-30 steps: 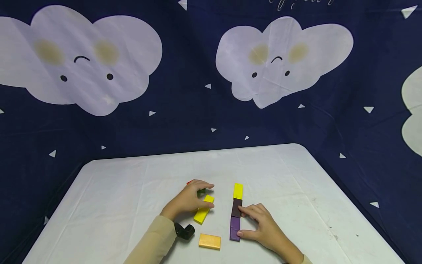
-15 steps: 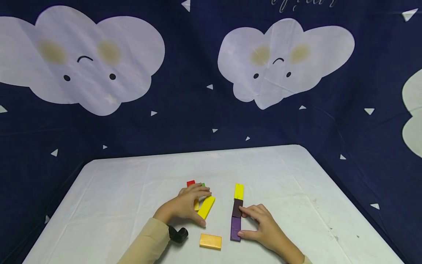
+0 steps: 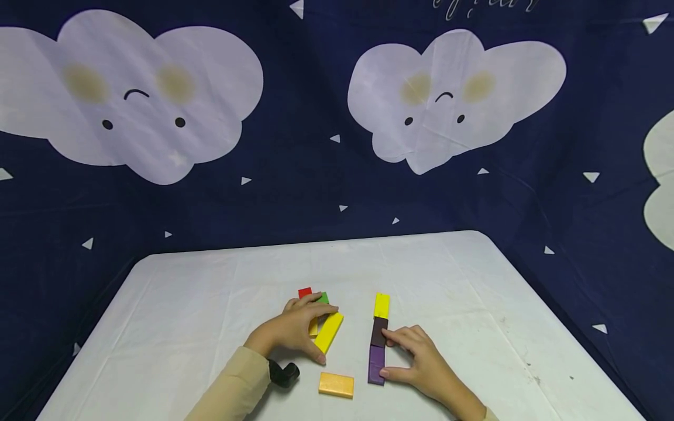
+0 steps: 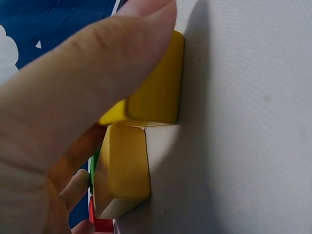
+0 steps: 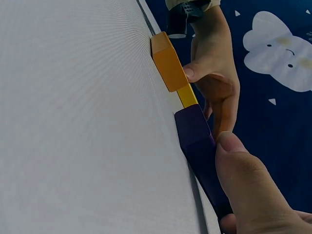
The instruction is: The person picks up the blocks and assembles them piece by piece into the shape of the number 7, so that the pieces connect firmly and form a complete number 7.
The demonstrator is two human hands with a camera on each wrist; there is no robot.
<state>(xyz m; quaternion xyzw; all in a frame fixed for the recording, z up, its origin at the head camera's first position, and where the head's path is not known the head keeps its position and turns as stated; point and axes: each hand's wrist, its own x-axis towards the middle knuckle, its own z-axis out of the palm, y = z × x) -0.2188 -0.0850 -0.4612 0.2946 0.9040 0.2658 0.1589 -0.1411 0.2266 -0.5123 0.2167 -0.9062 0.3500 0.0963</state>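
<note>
My left hand (image 3: pixel 292 328) spans a long yellow block (image 3: pixel 330 333), thumb at its near end and index finger at its far end. In the left wrist view the thumb covers part of that yellow block (image 4: pixel 158 95), and an orange-yellow block (image 4: pixel 129 165) lies close beside it. To the right, a yellow block (image 3: pixel 381 305), a dark brown block (image 3: pixel 379 331) and a purple block (image 3: pixel 376 365) form a straight row, end to end. My right hand (image 3: pixel 423 362) rests against the row's right side, index fingertip at the brown block and thumb at the purple one.
An orange block (image 3: pixel 336 386) lies near me, between the hands. Beyond the left fingers show a red block (image 3: pixel 305 292) and a green block (image 3: pixel 324 297), partly covered. A black device (image 3: pixel 284 374) sits at the left wrist. The white table (image 3: pixel 210 310) meets a dark-blue cloud-print cloth (image 3: pixel 295 199).
The left hand has shifted left and toward me; its thumb has come down to the yellow block's near end, uncovering the red block. The right hand and the row stay put.
</note>
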